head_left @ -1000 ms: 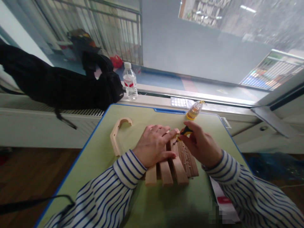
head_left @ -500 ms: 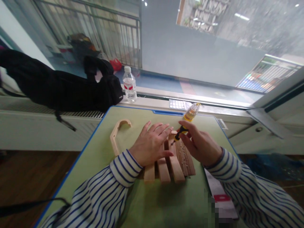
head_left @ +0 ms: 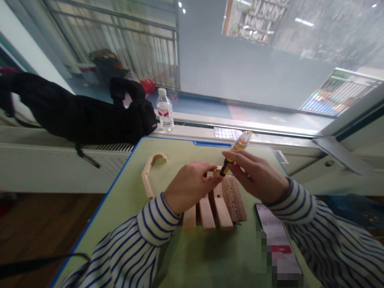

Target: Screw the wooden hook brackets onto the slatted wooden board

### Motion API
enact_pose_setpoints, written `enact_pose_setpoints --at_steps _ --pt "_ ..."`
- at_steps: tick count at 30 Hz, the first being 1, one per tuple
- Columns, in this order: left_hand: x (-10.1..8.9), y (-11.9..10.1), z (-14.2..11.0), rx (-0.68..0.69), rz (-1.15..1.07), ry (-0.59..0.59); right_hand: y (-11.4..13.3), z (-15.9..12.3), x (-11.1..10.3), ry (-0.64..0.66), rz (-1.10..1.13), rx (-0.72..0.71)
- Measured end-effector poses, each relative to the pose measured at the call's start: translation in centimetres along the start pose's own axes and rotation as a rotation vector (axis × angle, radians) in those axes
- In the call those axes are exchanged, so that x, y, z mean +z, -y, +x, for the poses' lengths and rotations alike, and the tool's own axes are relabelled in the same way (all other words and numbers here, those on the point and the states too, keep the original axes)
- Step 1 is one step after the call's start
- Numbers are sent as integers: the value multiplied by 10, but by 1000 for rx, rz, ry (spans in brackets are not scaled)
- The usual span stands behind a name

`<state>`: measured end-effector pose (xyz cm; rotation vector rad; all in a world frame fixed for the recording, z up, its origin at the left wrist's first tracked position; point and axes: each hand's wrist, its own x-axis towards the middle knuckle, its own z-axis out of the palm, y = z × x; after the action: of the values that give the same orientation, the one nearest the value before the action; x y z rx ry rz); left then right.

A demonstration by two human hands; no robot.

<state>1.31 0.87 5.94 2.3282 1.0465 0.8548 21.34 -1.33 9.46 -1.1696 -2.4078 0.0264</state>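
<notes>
A screwdriver point(head_left: 241, 142) with a clear and yellow handle and a black-and-yellow shaft is gripped in my right hand point(head_left: 259, 176), its lower end pointing down and left. My left hand point(head_left: 189, 187) curls its thumb and forefinger around that lower end; whatever they pinch there is hidden. Beneath both hands, pale wooden pieces lie side by side, the rightmost wooden piece point(head_left: 222, 208) showing a dark hole. These rest over a brown grooved board point(head_left: 237, 204) dotted with small bits. Apart at the left lies a curved wooden piece point(head_left: 146, 176) with a hooked end.
The green table point(head_left: 120, 224) has a blue edge. A phone point(head_left: 274, 232) lies near my right forearm. On the sill behind stand a water bottle point(head_left: 165, 112) and a black bag point(head_left: 99, 116), with a white gridded item point(head_left: 223, 132) nearby.
My left hand has gone from lying flat with spread fingers over the wooden pieces to pinching at the screwdriver's lower end. The screwdriver tip has shifted slightly up and is now hidden.
</notes>
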Motion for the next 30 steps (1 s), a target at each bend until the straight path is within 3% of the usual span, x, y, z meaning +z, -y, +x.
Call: enact_pose_setpoints --at_steps 5,13,22,30 --pt "5 -8 6 -76 -98 -31 -2 5 -8 35 -13 -35" --pt "20 1 13 -72 -118 14 -2 14 -18 136 -39 -58" --pt "12 -1 17 -50 -83 93 -5 18 -21 226 -66 -67" --pt "10 -4 21 -30 -87 106 -7 18 -21 201 -98 -83"
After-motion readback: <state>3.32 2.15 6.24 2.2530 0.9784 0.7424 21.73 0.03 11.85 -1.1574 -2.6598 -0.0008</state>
